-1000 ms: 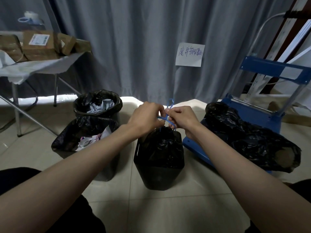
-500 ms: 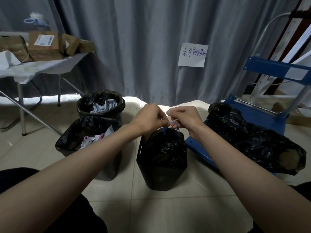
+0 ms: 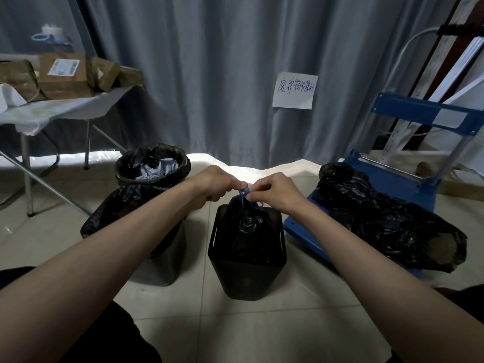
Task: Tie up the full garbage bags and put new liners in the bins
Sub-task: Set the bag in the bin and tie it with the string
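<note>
Fingers (image 3: 245,185) of both hands pinching blue drawstring (image 3: 245,192), above black bag (image 3: 247,226), forearms extended

A single head-worn view looks forward and down from above the square black bin (image 3: 246,260), close enough that both forearms stretch from the bottom corners toward it. The bin sits just below centre. Beyond it the view faces a grey curtain (image 3: 222,74); left of it stands a folding table (image 3: 65,108).
</note>
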Demonstrator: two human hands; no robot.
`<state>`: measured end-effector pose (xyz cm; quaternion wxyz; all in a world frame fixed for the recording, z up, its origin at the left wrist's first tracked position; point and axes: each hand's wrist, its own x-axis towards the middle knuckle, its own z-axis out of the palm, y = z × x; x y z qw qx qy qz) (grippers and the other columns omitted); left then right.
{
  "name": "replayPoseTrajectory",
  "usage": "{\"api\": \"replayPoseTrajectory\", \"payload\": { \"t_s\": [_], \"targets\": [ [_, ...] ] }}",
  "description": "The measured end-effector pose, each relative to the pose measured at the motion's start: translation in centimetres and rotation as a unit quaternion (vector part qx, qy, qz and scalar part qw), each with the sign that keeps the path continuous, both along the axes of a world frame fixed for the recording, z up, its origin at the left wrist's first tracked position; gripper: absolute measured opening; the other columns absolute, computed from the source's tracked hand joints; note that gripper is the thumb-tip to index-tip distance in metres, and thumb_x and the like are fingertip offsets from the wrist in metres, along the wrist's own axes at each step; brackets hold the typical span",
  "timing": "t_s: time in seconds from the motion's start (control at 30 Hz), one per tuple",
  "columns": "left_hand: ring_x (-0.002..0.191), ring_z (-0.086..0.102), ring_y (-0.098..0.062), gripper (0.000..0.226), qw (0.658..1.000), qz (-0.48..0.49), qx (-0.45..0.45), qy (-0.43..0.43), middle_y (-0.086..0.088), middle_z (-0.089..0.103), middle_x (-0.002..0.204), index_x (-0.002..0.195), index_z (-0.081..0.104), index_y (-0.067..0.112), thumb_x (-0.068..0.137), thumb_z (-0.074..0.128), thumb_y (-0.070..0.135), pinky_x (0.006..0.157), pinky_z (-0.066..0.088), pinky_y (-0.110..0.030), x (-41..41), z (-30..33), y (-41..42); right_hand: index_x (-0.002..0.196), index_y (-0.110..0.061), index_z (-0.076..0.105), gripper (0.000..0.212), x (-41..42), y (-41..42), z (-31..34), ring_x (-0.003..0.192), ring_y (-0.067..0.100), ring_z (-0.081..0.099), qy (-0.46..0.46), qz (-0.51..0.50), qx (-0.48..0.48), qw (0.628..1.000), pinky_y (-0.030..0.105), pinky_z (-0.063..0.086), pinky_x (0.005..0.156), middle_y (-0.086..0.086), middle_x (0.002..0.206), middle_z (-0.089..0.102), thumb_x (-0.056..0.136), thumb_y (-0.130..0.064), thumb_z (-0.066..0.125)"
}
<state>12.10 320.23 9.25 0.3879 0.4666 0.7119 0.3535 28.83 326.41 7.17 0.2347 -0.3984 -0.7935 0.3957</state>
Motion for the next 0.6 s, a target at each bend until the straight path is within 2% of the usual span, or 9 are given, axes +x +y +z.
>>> {"api": "replayPoseTrajectory", "payload": {
  "t_s": [0.07, 0.13, 0.2, 0.27, 0.33, 0.43, 0.53, 0.6],
  "targets": [
    [0.05, 0.022, -0.012, 0.025, 1.0, 0.002, 0.007, 0.0, 0.002, 0.035, 0.06, 0.098, 0.075, 0.003, 0.086, 0.073, 0.025, 0.037, 0.019, -0.018, 0.0, 0.0, 0.0, 0.078, -0.015, 0.078, 0.002, -0.1, 0.1, 0.3, 0.064, 0.0, 0.054, 0.005, -0.003, -0.002, 1.0, 0.015, 0.04, 0.062, -0.008, 0.066, 0.065, 0.08, -0.014, 0.077],
    [0.048, 0.021, -0.012, 0.023, 1.0, 0.007, 0.018, 0.005, 0.004, 0.033, 0.055, 0.097, 0.076, 0.003, 0.086, 0.073, 0.024, 0.038, 0.018, -0.018, -0.1, 0.1, -0.1, 0.079, -0.02, 0.077, 0.009, 0.0, 0.4, 0.6, 0.069, 0.002, 0.055, 0.013, -0.002, -0.015, 1.0, 0.015, 0.04, 0.064, -0.009, 0.071, 0.066, 0.084, -0.016, 0.072],
    [0.048, 0.02, -0.011, 0.021, 1.0, 0.008, 0.023, 0.005, 0.005, 0.031, 0.053, 0.095, 0.076, 0.005, 0.087, 0.073, 0.023, 0.038, 0.018, -0.017, -0.1, 0.0, -0.2, 0.08, -0.02, 0.076, 0.013, 0.2, 0.5, 1.0, 0.075, 0.005, 0.056, 0.007, 0.019, -0.031, 0.999, 0.018, 0.042, 0.072, -0.004, 0.077, 0.068, 0.087, -0.015, 0.067],
    [0.048, 0.02, -0.011, 0.021, 1.0, 0.0, 0.023, -0.003, 0.005, 0.032, 0.055, 0.096, 0.076, 0.005, 0.088, 0.072, 0.024, 0.037, 0.018, -0.017, -0.2, -0.2, -0.2, 0.08, -0.015, 0.074, 0.02, 0.3, 0.4, 1.3, 0.073, 0.01, 0.055, -0.016, 0.044, -0.05, 0.998, 0.018, 0.043, 0.069, 0.003, 0.074, 0.067, 0.091, -0.011, 0.058],
    [0.049, 0.019, -0.011, 0.019, 1.0, -0.01, 0.017, -0.001, 0.006, 0.032, 0.054, 0.095, 0.076, 0.008, 0.089, 0.071, 0.025, 0.037, 0.018, -0.017, -0.2, -0.2, -0.1, 0.074, -0.015, 0.067, 0.028, 0.3, 0.1, 1.5, 0.065, 0.011, 0.048, -0.047, 0.041, -0.066, 0.996, 0.016, 0.038, 0.06, 0.0, 0.066, 0.057, 0.093, -0.009, 0.048],
    [0.048, 0.018, -0.01, 0.021, 0.999, -0.035, 0.012, 0.003, 0.013, 0.033, 0.042, 0.094, 0.077, 0.012, 0.088, 0.071, 0.031, 0.038, 0.017, -0.016, 0.2, -0.2, -0.1, 0.066, -0.017, 0.046, 0.027, 0.0, -0.3, 1.7, 0.063, 0.015, 0.036, -0.044, -0.019, -0.072, 0.996, 0.028, 0.031, 0.065, -0.003, 0.068, 0.045, 0.092, -0.02, 0.039],
    [0.049, 0.021, -0.01, 0.024, 0.999, -0.044, 0.02, -0.014, 0.011, 0.033, 0.047, 0.092, 0.076, 0.013, 0.082, 0.076, 0.035, 0.04, 0.019, -0.017, 0.1, -0.5, 0.1, 0.069, -0.016, 0.042, 0.029, -0.1, -0.3, 1.8, 0.064, 0.016, 0.035, -0.009, -0.058, -0.091, 0.994, 0.03, 0.029, 0.063, -0.002, 0.07, 0.043, 0.091, -0.035, 0.041],
    [0.051, 0.024, -0.01, 0.025, 0.999, -0.046, 0.02, -0.017, 0.008, 0.037, 0.055, 0.087, 0.074, 0.014, 0.079, 0.079, 0.037, 0.042, 0.021, -0.017, -0.2, -0.9, 0.4, 0.066, -0.016, 0.04, 0.031, 0.0, 0.0, 1.4, 0.062, 0.016, 0.032, 0.018, -0.08, -0.072, 0.994, 0.031, 0.026, 0.061, 0.0, 0.067, 0.038, 0.088, -0.035, 0.051]
  ]
}}
